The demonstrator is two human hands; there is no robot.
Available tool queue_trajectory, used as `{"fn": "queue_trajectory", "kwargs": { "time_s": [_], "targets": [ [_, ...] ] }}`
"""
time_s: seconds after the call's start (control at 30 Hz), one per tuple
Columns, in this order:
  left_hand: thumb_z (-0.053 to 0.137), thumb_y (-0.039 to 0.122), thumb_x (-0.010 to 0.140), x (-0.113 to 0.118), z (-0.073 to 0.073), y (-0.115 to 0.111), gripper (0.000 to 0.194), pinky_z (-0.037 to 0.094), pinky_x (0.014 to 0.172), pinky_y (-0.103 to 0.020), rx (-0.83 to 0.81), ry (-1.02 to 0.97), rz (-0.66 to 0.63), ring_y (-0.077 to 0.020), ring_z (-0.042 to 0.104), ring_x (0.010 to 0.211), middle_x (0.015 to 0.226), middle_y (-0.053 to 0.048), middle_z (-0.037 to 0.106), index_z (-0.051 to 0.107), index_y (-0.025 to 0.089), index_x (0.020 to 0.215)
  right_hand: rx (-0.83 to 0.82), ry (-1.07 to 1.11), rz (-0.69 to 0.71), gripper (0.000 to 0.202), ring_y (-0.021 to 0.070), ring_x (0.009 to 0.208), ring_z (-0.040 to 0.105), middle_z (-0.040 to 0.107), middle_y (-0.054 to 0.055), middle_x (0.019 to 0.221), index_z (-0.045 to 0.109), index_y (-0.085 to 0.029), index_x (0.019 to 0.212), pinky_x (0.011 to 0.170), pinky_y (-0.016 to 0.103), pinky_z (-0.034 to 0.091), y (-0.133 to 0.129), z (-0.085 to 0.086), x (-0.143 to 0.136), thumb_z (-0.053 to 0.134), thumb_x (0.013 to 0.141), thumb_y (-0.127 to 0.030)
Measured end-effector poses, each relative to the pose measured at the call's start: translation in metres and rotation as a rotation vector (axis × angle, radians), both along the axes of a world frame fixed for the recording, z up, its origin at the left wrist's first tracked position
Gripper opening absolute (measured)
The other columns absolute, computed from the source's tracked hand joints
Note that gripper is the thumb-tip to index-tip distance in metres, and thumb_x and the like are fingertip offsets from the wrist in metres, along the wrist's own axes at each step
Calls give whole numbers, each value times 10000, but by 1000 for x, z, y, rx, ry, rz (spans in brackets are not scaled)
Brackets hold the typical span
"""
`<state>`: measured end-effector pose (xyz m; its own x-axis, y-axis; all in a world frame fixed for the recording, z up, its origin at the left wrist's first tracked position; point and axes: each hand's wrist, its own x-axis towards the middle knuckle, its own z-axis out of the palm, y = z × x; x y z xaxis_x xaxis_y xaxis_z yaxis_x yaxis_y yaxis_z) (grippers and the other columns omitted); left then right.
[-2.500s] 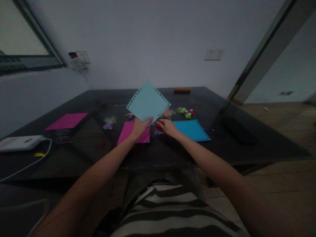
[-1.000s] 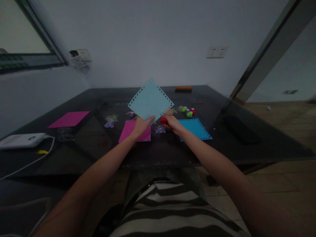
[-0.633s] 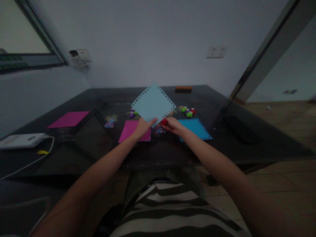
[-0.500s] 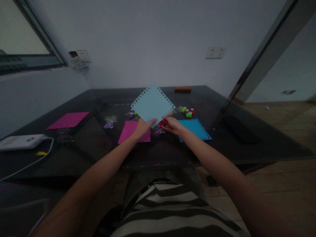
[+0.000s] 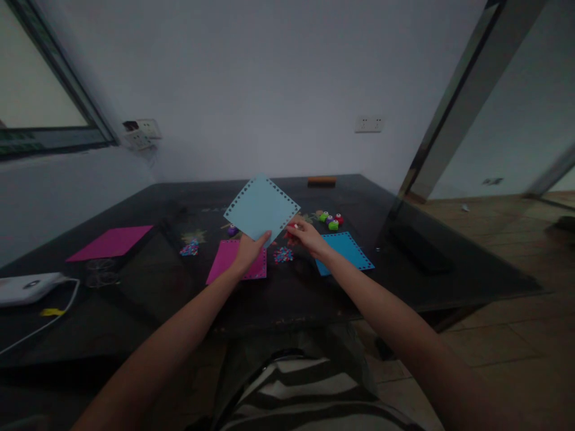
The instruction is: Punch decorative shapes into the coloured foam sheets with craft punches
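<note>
- Left hand (image 5: 248, 251): closed on the lower corner of a pale blue paper square (image 5: 262, 208), thumb in front and fingers behind; square held upright above the dark table (image 5: 449, 281), standing on its corner like a diamond.
- Pale blue paper square: small punched holes along all four edges, centre plain; lifted clear of the tabletop, between the two hands and slightly toward the wall.
- Right hand (image 5: 306, 234): pinched around a small red punch (image 5: 291, 228), brought up just beside the right lower edge of the square; contact between punch and paper too small to tell.
- Handling, as judged: thin and very light, bending under a loose grip; perforated border likely to tear if pulled; best taken at a corner or along an edge, with a flat thumb-and-finger pinch set inside the row of holes.
- Red punch, as judged: hard, compact, easily held between thumb and fingertips.
- Below the hands: a magenta sheet (image 5: 236, 260) flat on the table, a small heap of paper bits (image 5: 283, 255) beside it, and a deeper blue sheet (image 5: 344, 252) with punched edges under the right forearm.
- Farther back: a cluster of green, purple and red punches (image 5: 330, 220); a single purple punch (image 5: 232, 230) near the left edge of the square.
- Far left: a second magenta sheet (image 5: 110, 242), well apart from the hands.
</note>
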<state>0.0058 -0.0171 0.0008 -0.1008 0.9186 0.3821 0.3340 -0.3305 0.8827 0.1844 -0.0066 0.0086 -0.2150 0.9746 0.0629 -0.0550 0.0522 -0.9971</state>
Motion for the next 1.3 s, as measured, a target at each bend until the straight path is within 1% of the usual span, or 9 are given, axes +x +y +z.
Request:
{"fn": "queue_trajectory", "kwargs": {
  "time_s": [0.17,0.27,0.37,0.43,0.53,0.77,0.93,1.1,1.3],
  "targets": [
    [607,321,729,1,1,-3,356,489,914,-377,-5,-8,-46,-252,628,1038,1075,-114,687,615,158,1046,189,-231,-78,123,98,571,572,660,24,777,535,-174,881,510,206,427,22,8,23,587,816,-264],
    [598,330,733,2,0,-3,408,513,874,-375,-29,-28,-72,-253,649,990,1111,-112,674,593,161,1104,395,-595,-252,125,140,744,602,668,55,853,585,-154,865,665,250,443,44,12,48,620,794,-251],
    [586,339,747,3,-2,-2,420,544,797,-368,-85,-42,-116,-246,689,847,1113,-117,671,580,162,1128,471,-1041,-386,181,199,896,589,666,101,951,614,-154,945,747,288,408,63,8,73,611,816,-282],
    [586,344,749,3,-4,-2,409,551,762,-370,-99,-57,-139,-243,698,770,1086,-121,679,586,161,1116,506,-1273,-367,204,230,970,563,657,131,1008,614,-154,997,778,308,382,69,2,86,580,841,-281],
    [592,340,743,4,-5,-1,394,551,761,-373,-97,-62,-149,-250,696,787,1092,-119,678,596,168,1098,622,-1458,-279,230,259,1040,514,649,137,1051,605,-168,1056,813,333,342,71,-7,100,549,861,-277],
    [609,333,716,5,-2,-5,390,411,1006,-383,-34,72,-76,-259,564,1151,1182,-92,644,616,181,1074,750,-1556,-109,233,249,1069,464,635,119,1112,608,-187,1072,839,332,284,78,-10,114,536,878,-294],
    [591,350,725,6,-5,-6,393,448,960,-385,-59,64,-139,-260,600,1096,1177,-119,642,617,157,1067,750,-1550,-100,243,240,1064,473,639,117,1100,615,-183,1069,839,321,287,85,-13,112,542,878,-315],
    [602,336,714,8,-3,-8,386,444,965,-375,-46,92,-124,-261,596,1105,1172,-124,645,623,158,1057,753,-1575,-116,260,245,1072,492,644,130,1076,608,-183,1085,863,334,291,91,-15,101,547,873,-320],
    [586,313,727,9,1,-11,325,489,898,-389,-75,113,-142,-275,631,1037,1103,-107,682,639,163,1010,733,-1592,-147,253,250,1046,540,651,143,1066,607,-165,1076,892,368,284,95,-15,81,456,909,-280]
  ]
}}
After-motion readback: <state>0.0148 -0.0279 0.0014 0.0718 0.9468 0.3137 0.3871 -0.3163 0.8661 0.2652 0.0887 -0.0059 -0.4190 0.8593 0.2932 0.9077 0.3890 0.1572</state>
